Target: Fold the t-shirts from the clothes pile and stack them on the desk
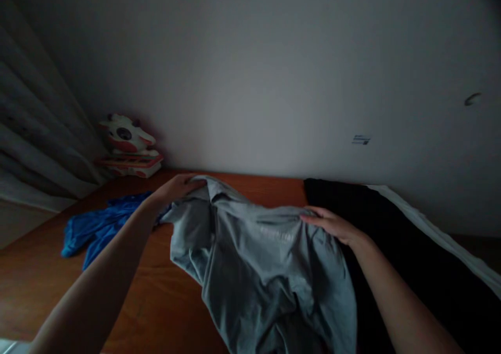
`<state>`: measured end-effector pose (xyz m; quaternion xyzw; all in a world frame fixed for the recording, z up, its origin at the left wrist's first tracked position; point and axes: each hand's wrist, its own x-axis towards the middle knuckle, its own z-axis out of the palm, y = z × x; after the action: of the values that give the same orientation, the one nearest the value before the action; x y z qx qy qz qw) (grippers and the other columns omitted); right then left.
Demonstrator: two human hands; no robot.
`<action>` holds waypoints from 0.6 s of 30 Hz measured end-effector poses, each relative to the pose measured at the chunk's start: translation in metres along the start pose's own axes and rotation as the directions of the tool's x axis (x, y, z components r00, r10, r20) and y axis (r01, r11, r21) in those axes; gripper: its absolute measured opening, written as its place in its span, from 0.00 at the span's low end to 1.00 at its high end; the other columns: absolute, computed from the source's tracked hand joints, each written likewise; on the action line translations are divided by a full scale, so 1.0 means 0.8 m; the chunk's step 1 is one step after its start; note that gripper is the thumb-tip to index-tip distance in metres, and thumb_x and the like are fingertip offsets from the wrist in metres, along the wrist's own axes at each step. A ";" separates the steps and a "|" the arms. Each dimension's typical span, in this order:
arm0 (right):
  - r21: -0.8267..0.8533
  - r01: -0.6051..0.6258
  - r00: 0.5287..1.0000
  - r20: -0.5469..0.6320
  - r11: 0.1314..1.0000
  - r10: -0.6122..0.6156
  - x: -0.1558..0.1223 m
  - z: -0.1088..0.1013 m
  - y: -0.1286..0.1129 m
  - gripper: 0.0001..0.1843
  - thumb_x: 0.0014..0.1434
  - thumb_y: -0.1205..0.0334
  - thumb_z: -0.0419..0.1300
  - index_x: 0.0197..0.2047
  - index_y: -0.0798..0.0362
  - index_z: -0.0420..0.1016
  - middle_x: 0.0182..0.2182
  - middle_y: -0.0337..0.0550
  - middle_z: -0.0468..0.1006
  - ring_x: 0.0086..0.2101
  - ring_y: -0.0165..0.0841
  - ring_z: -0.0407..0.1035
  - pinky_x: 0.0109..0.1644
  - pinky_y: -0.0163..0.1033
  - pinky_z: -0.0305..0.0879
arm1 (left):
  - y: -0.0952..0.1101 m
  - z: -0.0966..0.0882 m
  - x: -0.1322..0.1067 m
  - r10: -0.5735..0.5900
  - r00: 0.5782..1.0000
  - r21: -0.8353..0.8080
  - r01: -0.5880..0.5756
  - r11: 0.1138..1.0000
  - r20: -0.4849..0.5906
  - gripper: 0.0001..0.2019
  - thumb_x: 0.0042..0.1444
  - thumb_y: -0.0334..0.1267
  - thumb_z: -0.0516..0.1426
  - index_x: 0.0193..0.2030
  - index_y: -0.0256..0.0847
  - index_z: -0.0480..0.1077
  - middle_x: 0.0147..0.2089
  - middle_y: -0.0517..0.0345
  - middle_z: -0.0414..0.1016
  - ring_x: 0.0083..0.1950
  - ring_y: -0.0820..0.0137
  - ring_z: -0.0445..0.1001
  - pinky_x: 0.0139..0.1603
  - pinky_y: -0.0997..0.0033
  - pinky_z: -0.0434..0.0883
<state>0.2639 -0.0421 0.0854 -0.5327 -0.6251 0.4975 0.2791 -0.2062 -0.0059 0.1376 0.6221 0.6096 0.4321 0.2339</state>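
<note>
A grey top [254, 260] with pale, blurred lettering near its upper edge hangs in loose folds in front of me. My left hand [180, 187] grips its upper left edge, fingers closed over the cloth. At its upper right edge, my right hand [331, 223] pinches the fabric between thumb and fingers. The lower part of the top runs out of the bottom of the view. Crumpled blue clothing [97, 226] lies beyond my left forearm, which partly covers it.
The orange-brown bed surface [156, 291] reaches back to a grey wall [250, 72]. Black cloth [352, 202] lies along the right, with a white edge [415, 213] beside it. A cow-shaped toy [131, 137] stands back left, near a pale curtain [35, 119].
</note>
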 end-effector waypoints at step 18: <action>-0.817 -0.139 0.989 -0.137 0.560 0.046 -0.032 0.099 0.107 0.59 0.55 0.22 0.52 0.74 0.58 0.54 0.72 0.70 0.51 0.71 0.62 0.42 0.70 0.64 0.45 | -0.126 0.095 -0.136 0.231 0.912 0.505 -0.383 0.774 0.339 0.36 0.59 0.62 0.57 0.69 0.46 0.65 0.70 0.46 0.67 0.71 0.47 0.63 0.70 0.41 0.61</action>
<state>0.2343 -0.0975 -0.0164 -0.6575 -0.7412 0.1353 0.0028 -0.1873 -0.0773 -0.0116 0.8053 0.5627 0.1818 0.0437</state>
